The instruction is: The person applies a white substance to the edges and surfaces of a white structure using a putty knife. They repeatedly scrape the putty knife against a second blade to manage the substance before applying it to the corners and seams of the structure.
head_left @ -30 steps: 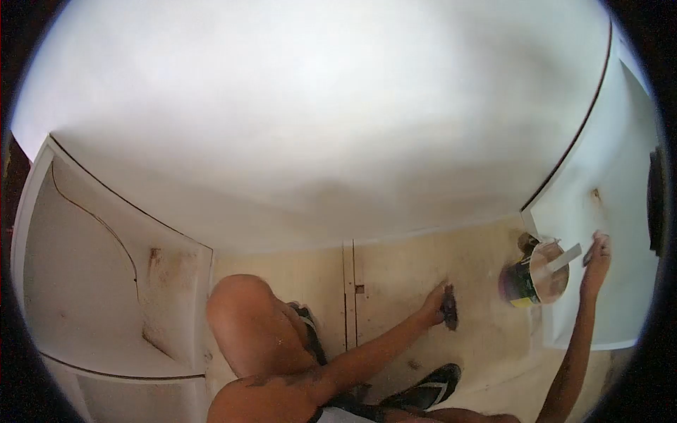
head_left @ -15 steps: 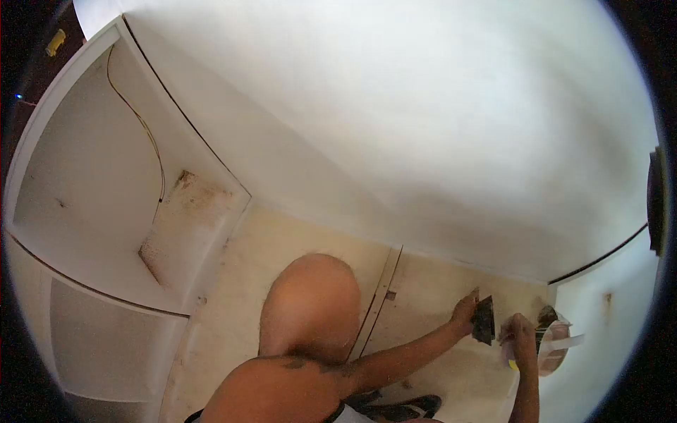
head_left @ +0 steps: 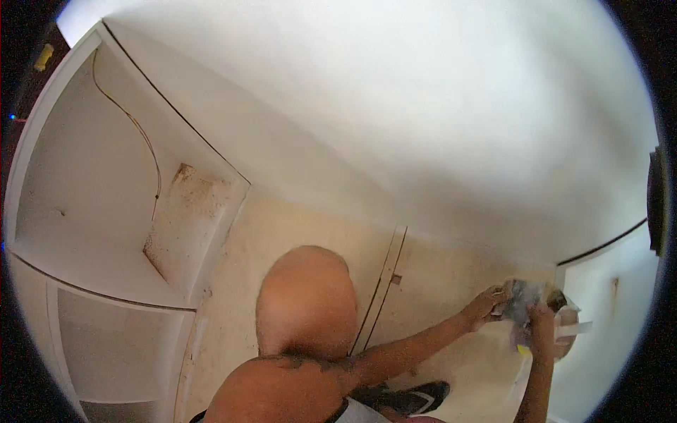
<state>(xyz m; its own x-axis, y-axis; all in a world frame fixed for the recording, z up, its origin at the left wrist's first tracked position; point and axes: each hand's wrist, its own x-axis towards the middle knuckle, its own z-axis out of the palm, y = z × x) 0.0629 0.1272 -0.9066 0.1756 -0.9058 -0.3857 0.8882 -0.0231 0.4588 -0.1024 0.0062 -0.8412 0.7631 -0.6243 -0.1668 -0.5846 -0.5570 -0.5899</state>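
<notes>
My left hand (head_left: 485,309) is closed at the near edge of a dark, flat, plate-like tool (head_left: 520,295), which is blurred and partly pale on its face. Close against the tool's right side is my right hand (head_left: 541,326), with its fingers pressed together. Beneath its fingers shows a purplish thing with a yellow part (head_left: 523,349), too small to make out. Just right of my right hand sits a round, brownish container (head_left: 563,346), with a pale strip (head_left: 575,329) across it.
A bare knee (head_left: 307,299) stands at the centre, with a dark sandal (head_left: 416,398) at the bottom. Beige flooring (head_left: 437,282) with two dark seam lines lies below a large white panel (head_left: 423,106). White compartments (head_left: 106,176) with a hanging wire (head_left: 147,135) are at the left.
My left hand has moved right and slightly up with the dark tool, which now meets my right hand. My right hand has shifted slightly right. The camera view has also shifted a little.
</notes>
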